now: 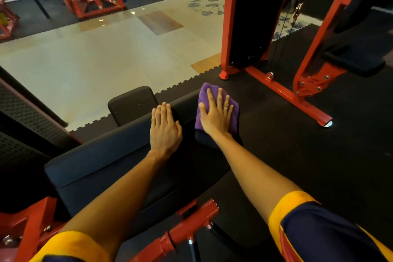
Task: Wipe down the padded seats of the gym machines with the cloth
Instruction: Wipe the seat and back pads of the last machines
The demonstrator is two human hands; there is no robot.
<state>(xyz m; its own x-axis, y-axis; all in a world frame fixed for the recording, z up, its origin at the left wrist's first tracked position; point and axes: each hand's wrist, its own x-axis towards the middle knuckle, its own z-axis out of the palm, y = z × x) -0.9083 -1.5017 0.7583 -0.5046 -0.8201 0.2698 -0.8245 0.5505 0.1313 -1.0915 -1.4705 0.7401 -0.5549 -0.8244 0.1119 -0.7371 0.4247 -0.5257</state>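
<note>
A long black padded bench [110,155] runs from lower left toward the centre. My right hand [215,112] lies flat, fingers spread, pressing a purple cloth [203,95] onto the bench's far right end. My left hand [164,127] rests flat on the pad just left of the cloth, fingers straight and together, holding nothing. A smaller black pad [131,102] sits beyond the bench's far edge.
A red machine frame [287,93] with a black weight-stack shroud [246,17] stands on the black rubber mat to the right, with another black seat [353,61] behind it. Red bars [191,223] cross in front of me. Pale tiled floor [95,59] lies beyond; more red machines at the back.
</note>
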